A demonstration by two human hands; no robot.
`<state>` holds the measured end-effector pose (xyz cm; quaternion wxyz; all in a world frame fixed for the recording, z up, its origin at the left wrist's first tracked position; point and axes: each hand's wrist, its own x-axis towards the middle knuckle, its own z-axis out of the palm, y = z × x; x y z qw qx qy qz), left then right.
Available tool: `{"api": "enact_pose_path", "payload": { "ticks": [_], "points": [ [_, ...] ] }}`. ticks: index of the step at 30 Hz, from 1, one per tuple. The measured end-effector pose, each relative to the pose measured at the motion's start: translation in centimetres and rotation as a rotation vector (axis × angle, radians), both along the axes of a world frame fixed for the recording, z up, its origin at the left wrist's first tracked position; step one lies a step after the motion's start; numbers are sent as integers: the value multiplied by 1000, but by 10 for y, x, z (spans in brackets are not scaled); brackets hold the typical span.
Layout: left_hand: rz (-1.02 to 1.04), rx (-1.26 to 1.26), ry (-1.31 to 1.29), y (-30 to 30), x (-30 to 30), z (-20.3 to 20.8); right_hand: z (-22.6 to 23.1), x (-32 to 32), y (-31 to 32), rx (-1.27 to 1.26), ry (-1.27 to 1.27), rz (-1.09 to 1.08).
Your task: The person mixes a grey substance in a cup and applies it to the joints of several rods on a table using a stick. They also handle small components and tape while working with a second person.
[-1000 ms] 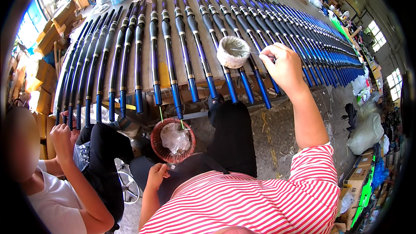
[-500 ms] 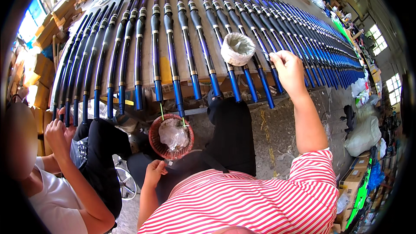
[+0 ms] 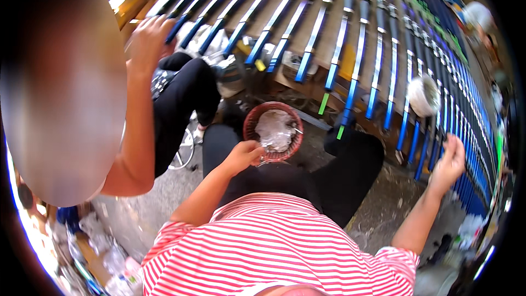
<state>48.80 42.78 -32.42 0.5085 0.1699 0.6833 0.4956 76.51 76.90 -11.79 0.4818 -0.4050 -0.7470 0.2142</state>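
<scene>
Fishing rods with dark grips and blue butts lie side by side along the table, their butts jutting past its near edge; one (image 3: 357, 71) is near the middle. A whitish cup-like container (image 3: 423, 96) rests on the rods at the right. Just below it, my right hand (image 3: 450, 165) is closed, fingertips pinched by the rod ends; what they hold is too blurred to name. My left hand (image 3: 243, 157) is closed at the near rim of a red basket (image 3: 249, 126), over my lap. Whether something small is pinched there I cannot make out. Crumpled clear plastic (image 3: 274, 130) lies in the basket.
Close on my left sits a co-worker, whose hand (image 3: 149, 41) is raised at the leftmost rod butts. Bags and boxes are piled under the table (image 3: 335, 49). Clear plastic bags (image 3: 112, 260) lie at the lower left.
The view has swung left, shifting the table up and right. My right hand has come away from the white container, down towards the rod ends. My left hand has moved forward to the basket's rim.
</scene>
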Motion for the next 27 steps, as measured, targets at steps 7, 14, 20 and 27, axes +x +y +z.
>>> {"api": "enact_pose_path", "payload": {
  "ticks": [7,14,20,27],
  "points": [
    [461,385,-302,26,-30,36,-12,-89,-140,-251,39,784],
    [540,763,-586,68,-73,85,-86,-167,-169,-620,120,970],
    [487,857,-805,101,-101,97,-114,-205,-163,-769,287,959],
    [406,902,-888,122,-119,109,-135,-225,-151,-845,277,847]
  ]
}}
